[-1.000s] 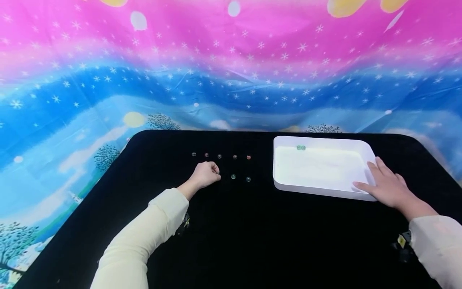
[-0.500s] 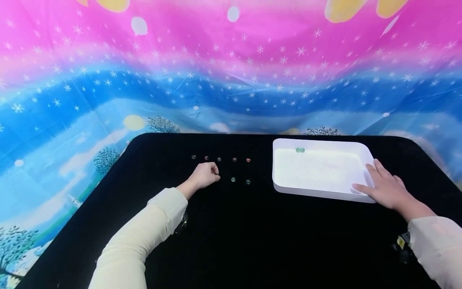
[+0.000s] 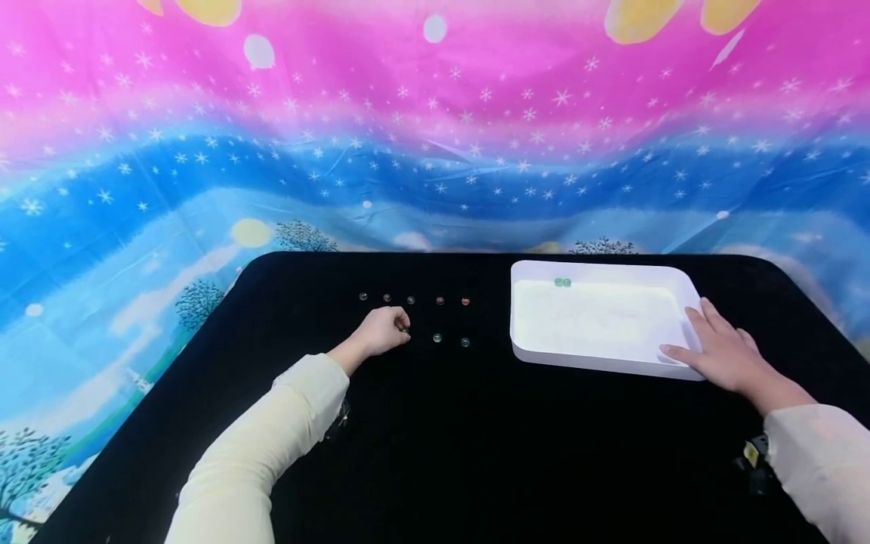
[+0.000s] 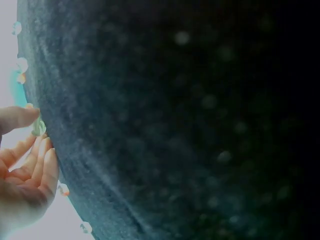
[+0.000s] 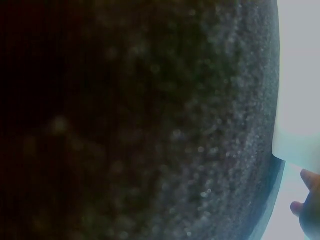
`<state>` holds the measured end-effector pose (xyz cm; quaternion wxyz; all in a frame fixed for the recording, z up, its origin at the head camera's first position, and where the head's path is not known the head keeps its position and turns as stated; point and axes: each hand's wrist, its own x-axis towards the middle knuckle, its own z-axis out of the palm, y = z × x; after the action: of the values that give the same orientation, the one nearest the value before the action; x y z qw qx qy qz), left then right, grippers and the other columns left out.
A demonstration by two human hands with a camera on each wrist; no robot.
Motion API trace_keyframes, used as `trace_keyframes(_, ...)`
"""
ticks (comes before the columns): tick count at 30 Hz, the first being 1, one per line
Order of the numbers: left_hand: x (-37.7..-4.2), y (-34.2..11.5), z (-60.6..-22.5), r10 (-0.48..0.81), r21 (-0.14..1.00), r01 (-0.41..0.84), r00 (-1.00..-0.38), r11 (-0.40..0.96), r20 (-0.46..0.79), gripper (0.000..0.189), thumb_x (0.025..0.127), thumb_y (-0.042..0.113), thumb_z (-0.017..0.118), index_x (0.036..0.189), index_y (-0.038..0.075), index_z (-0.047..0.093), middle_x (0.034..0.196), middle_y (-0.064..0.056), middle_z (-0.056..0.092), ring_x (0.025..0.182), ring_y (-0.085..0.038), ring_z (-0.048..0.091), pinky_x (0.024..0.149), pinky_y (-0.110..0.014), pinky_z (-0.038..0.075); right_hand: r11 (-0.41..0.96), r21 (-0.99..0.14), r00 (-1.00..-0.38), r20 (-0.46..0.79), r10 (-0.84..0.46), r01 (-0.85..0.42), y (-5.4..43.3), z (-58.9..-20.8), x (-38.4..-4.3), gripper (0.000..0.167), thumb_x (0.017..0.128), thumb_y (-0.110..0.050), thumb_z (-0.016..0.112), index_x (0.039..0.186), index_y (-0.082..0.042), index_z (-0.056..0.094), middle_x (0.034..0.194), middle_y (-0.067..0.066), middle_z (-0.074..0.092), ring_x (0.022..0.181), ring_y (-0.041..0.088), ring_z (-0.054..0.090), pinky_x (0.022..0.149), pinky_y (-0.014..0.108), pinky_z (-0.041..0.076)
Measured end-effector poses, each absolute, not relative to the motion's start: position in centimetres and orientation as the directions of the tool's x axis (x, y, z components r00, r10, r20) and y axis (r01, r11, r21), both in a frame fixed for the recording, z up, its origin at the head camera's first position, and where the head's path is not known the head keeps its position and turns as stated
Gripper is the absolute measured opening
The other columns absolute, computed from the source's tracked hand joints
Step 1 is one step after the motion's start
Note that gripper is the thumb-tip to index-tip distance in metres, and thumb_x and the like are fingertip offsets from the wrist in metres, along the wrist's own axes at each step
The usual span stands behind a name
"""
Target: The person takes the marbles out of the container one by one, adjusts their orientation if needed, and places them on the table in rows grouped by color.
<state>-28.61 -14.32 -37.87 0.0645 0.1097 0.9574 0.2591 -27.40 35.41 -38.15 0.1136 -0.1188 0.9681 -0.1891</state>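
Observation:
My left hand (image 3: 383, 331) pinches a greenish glass marble (image 4: 39, 127) between thumb and fingertips, low over the black tabletop. In the head view that marble is mostly hidden by the fingers. A row of several small glass marbles lies just beyond the hand, a reddish marble (image 3: 465, 301) at its right end. To the right of the hand are two more, a greenish marble (image 3: 437, 338) and a clear-looking marble (image 3: 465, 342). My right hand (image 3: 727, 355) rests with spread, fairly straight fingers on the right end of a white tray (image 3: 591, 363). Two green marbles (image 3: 563, 282) touch each other inside the tray, near its back wall.
A black cloth (image 3: 476, 446) covers the table. Behind its far edge hangs a pink and blue printed curtain (image 3: 435, 151). A small dark device (image 3: 756, 461) sits under the right wrist.
The left fingers have come up slightly, and a marble now shows between them. The right hand and tray stay in place; the head view shifts slightly.

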Motion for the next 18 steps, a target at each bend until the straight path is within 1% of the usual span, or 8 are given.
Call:
trace_keyframes(4, -28.6, -14.6, -37.7, 0.227, 0.561, 0.136, -0.969, 0.817, -0.096, 0.015, 0.077, 0.010, 0.063, 0.090, 0.005, 0.057, 0.085, -0.004, 0.057, 0.081, -0.017, 0.053, 0.071, -0.031, 0.043, 0.901, -0.389, -0.946, -0.172, -0.275, -0.191, 35.4, -38.2, -27.4, 0.088, 0.086, -0.051, 0.039, 0.132, 0.011, -0.003, 0.132, 0.030, -0.021, 0.118, 0.048, -0.013, 0.083, 0.067, -0.002)
trace_keyframes(9, -28.6, -15.1, -37.3, 0.226, 0.625, 0.134, -0.971, 0.769, -0.070, 0.017, 0.078, 0.010, 0.061, 0.093, 0.003, 0.056, 0.088, -0.006, 0.056, 0.083, -0.019, 0.053, 0.071, -0.031, 0.043, 0.903, -0.385, -0.946, -0.174, -0.273, -0.190, 35.2, -38.2, -27.3, 0.088, 0.086, -0.051, 0.039, 0.132, 0.011, -0.002, 0.132, 0.030, -0.021, 0.119, 0.048, -0.012, 0.084, 0.066, -0.001)
trace_keyframes(14, -28.8, -15.0, -36.8, 0.234, 0.730, 0.128, -0.971, 0.672, -0.045, 0.021, 0.080, 0.009, 0.059, 0.099, -0.001, 0.055, 0.093, -0.008, 0.056, 0.084, -0.019, 0.054, 0.069, -0.030, 0.045, 0.904, -0.380, -0.949, -0.158, -0.274, -0.197, 35.3, -38.1, -27.2, 0.088, 0.086, -0.051, 0.039, 0.132, 0.011, -0.004, 0.131, 0.031, -0.021, 0.118, 0.047, -0.014, 0.084, 0.066, -0.001)
trace_keyframes(18, -28.8, -14.4, -36.3, 0.245, 0.774, 0.131, -0.969, 0.619, -0.032, 0.025, 0.080, 0.010, 0.059, 0.102, -0.002, 0.055, 0.094, -0.008, 0.056, 0.082, -0.019, 0.054, 0.066, -0.028, 0.045, 0.902, -0.385, -0.950, -0.154, -0.271, -0.194, 35.2, -38.1, -27.2, 0.090, 0.085, -0.052, 0.040, 0.132, 0.010, -0.004, 0.132, 0.030, -0.021, 0.119, 0.047, -0.013, 0.084, 0.067, -0.002)
